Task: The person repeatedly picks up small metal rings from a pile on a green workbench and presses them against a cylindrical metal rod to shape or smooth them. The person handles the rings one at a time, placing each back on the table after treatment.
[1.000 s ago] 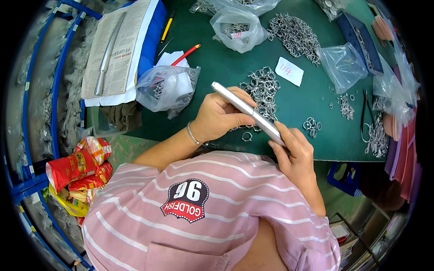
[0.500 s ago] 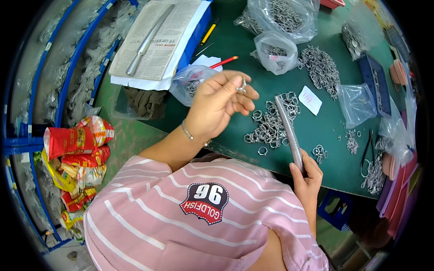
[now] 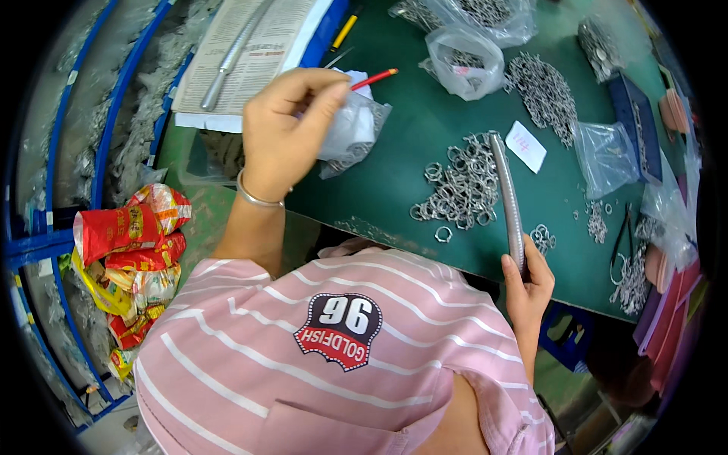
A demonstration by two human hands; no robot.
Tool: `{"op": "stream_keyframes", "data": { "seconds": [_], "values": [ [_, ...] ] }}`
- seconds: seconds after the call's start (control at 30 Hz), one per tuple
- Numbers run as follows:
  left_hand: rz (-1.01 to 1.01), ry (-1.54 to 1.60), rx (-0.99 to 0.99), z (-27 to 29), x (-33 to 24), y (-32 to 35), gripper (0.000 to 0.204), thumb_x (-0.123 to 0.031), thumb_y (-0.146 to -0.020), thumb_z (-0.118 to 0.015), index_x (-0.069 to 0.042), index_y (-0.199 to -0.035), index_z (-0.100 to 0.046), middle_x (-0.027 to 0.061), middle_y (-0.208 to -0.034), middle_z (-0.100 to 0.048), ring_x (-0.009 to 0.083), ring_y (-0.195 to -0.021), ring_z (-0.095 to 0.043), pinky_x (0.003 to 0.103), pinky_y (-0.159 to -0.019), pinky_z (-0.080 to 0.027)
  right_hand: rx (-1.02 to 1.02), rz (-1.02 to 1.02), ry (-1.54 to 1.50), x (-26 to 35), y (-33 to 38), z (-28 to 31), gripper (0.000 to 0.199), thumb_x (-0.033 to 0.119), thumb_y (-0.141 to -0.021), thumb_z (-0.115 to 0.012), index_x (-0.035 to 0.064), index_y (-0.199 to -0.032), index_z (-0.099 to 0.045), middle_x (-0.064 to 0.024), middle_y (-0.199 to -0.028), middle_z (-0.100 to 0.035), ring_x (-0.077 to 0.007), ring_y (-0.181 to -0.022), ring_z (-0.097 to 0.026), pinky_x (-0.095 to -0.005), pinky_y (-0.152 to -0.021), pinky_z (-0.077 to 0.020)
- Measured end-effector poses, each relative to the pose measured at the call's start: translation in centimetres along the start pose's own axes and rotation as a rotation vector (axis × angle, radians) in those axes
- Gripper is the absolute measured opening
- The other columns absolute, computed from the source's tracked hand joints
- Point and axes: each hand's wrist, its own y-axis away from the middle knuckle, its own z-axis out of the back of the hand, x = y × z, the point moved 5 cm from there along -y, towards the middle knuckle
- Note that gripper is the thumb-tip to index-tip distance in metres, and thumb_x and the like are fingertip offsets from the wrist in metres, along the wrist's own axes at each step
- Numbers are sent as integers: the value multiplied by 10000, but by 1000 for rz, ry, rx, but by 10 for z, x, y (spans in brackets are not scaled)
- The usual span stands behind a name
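Note:
My right hand is wrapped round the thick lower end of a tapered, ridged metal ring mandrel, which slants up over the table's near edge. Its narrow tip reaches beside a heap of silver-coloured rings. Over on the left, my left hand is raised above a clear plastic bag, its back toward me. Its fingers curl in and the thumb lies close to the forefinger; anything between them is hidden. One ring lies apart in front of the heap, and a small cluster of rings sits right of the mandrel.
Newspaper with a second mandrel lies at the far left. A red pencil is beside the bag. Bags of metal parts, a chain-like pile, a paper slip, a blue tray and pliers stand toward the right.
My left hand has swung left, away from the ring heap to the plastic bag; the rings it pinched no longer show. My right hand still grips the mandrel, slightly shifted.

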Motion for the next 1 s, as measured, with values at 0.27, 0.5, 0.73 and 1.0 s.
{"op": "stream_keyframes", "data": {
  "seconds": [0.27,0.5,0.73,1.0],
  "values": [
    [-232,-161,515,-128,34,39,106,-28,-755,-681,3,-838,-624,116,-867,-565,240,-710,-596,319,-637,-484,-18,58,-12,5,0,-1,368,59,-777,-692,-55,-1114,-596,-92,-793,-595,-127,-686,-525,-238,-639,-430],
    [234,317,608,-131,50,36,101,-27,-777,-693,27,-850,-648,59,-935,-593,108,-778,-586,217,-686,-480,-9,48,-1,4,-2,-1,365,40,-771,-686,-47,-1114,-597,-89,-795,-597,-130,-663,-518,-240,-605,-420],
    [141,623,522,-129,39,38,119,58,-766,-666,40,-883,-652,135,-1033,-607,166,-945,-594,250,-809,-491,-10,80,-31,7,-6,-3,359,31,-768,-680,-47,-1108,-597,-96,-777,-589,-133,-642,-507,-244,-586,-411],
    [283,1093,545,-132,33,41,270,67,-783,-635,-17,-1038,-604,127,-1069,-580,172,-977,-562,271,-843,-472,-15,83,-27,3,-5,-3,364,41,-767,-680,-47,-1109,-593,-104,-760,-585,-144,-624,-512,-250,-575,-412]
  ]
}}
